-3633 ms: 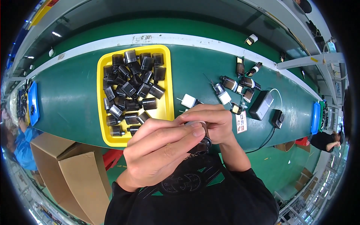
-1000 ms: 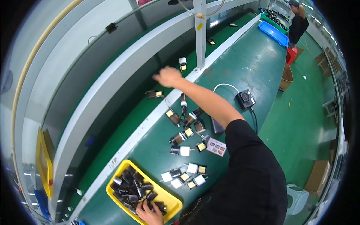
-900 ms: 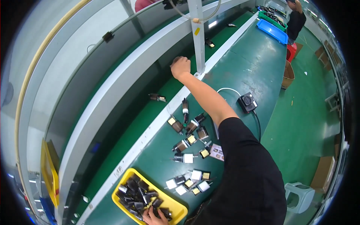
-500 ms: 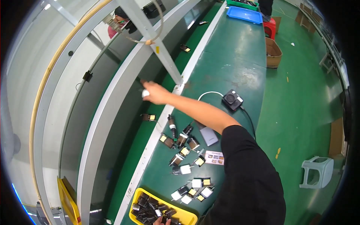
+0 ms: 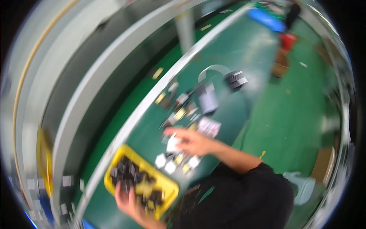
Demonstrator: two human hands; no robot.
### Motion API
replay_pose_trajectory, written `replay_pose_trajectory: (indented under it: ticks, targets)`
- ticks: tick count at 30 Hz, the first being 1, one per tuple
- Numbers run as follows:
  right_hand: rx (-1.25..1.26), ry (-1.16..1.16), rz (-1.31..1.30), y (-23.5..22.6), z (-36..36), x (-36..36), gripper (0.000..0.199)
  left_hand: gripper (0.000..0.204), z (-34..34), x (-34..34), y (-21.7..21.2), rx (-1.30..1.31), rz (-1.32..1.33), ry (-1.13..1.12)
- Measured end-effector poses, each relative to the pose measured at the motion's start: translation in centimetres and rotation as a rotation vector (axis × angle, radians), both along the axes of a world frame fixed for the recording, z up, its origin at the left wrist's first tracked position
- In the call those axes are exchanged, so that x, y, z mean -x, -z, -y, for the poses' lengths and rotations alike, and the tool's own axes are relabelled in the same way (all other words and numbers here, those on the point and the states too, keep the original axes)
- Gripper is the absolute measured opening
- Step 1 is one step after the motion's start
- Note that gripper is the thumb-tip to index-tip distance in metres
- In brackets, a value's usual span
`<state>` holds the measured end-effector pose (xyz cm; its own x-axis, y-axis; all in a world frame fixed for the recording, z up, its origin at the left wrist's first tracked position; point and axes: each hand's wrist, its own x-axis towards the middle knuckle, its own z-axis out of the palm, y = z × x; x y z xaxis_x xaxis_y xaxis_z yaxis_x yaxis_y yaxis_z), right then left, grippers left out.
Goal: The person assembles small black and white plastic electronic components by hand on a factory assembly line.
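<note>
The picture is smeared by motion. My right hand reaches over the green table, its fingers seemingly pinched on a small white part. More small white and yellow-marked parts lie just below it. My left hand rests at the near edge of a yellow tray filled with several small black parts; its fingers are too blurred to read.
Several small parts are scattered further along the table, beside a white card and a black device with a cable. A dark conveyor runs behind a white rail. A blue bin, a cardboard box and a white stool stand around.
My right arm has drawn back from the far conveyor rail to the parts next to the yellow tray. My head has swung, so the view is blurred. My left hand stays at the tray.
</note>
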<state>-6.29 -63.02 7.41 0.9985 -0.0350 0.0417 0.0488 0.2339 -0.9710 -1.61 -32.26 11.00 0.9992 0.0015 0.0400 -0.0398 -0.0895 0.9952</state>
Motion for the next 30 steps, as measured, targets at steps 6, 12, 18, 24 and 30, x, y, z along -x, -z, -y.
replay_pose_trajectory:
  ticks: [6, 12, 18, 24, 30]
  targets:
    - [0.224, -0.228, 0.015, -1.7, -4.9, -0.9, 0.055, 0.049, 2.0, -3.0, 1.2, 0.216, 0.329, 0.341]
    - [0.313, -0.273, 0.079, -1.9, -8.6, -2.1, 0.044, 0.041, 1.1, -2.3, 1.2, 0.723, -0.009, 0.243]
    - [0.577, -0.066, 0.386, -4.0, -10.7, -4.0, 0.042, 0.028, 1.4, -2.3, 2.6, 1.36, -0.397, 0.128]
    - [0.685, -0.008, 0.429, -4.1, -10.3, -4.7, 0.039, 0.038, 3.4, -1.9, 2.3, 1.182, -0.285, 0.201]
    - [0.68, 0.016, 0.453, -4.2, -9.7, -5.0, 0.035, 0.039, 3.4, -2.0, 2.8, 1.013, -0.335, 0.15]
